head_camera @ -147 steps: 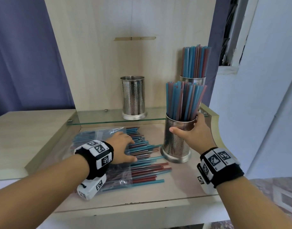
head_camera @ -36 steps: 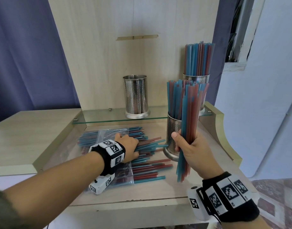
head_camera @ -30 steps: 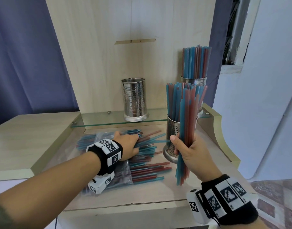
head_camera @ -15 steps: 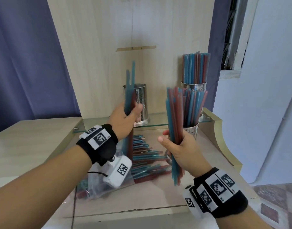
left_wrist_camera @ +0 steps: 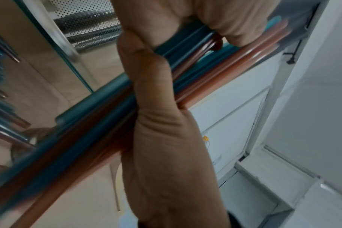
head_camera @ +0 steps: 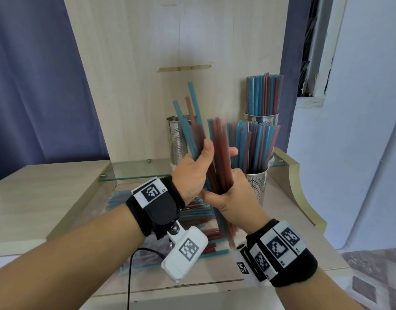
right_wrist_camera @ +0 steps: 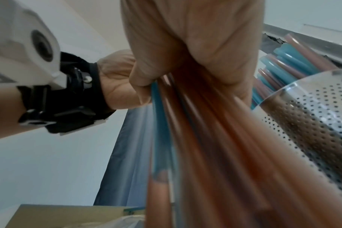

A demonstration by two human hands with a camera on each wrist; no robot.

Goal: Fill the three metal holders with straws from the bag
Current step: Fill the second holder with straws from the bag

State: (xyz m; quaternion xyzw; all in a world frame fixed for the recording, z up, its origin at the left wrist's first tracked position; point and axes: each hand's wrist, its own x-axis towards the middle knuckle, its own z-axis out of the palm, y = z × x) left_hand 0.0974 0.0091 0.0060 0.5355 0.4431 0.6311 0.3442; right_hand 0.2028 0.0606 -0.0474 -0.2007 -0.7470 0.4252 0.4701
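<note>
No words can be read anywhere; the only marks are black and white square codes on the black wrist bands [head_camera: 158, 199] and on the small white camera box [head_camera: 184, 251] under the left wrist. The left hand [head_camera: 192, 175] is curled round a bunch of blue and red straws [head_camera: 193, 130] that leans to the left. The right hand [head_camera: 235, 202] is curled round its own bunch of mostly red straws [head_camera: 220, 153], just beside and touching the left hand. The two bunches cross in the middle and hide part of the empty metal holder [head_camera: 178, 139] on the far glass shelf [head_camera: 136, 173]. A full metal holder [head_camera: 258, 182] stands near on the right, on the wooden table [head_camera: 36, 198], and the right hand covers its left side. Another full metal holder [head_camera: 262, 117] stands far on the right, half hidden behind the near one's straws. The clear bag [head_camera: 147, 253] lies flat on the table under the arms, with loose straws [head_camera: 201, 220] spilling out of it; the arms cover most of it. A black wire [head_camera: 131, 276] hangs from the camera box. A blue curtain [head_camera: 36, 74] hangs on the left. Both wrist views are blurry, so the straws look smeared there.
</note>
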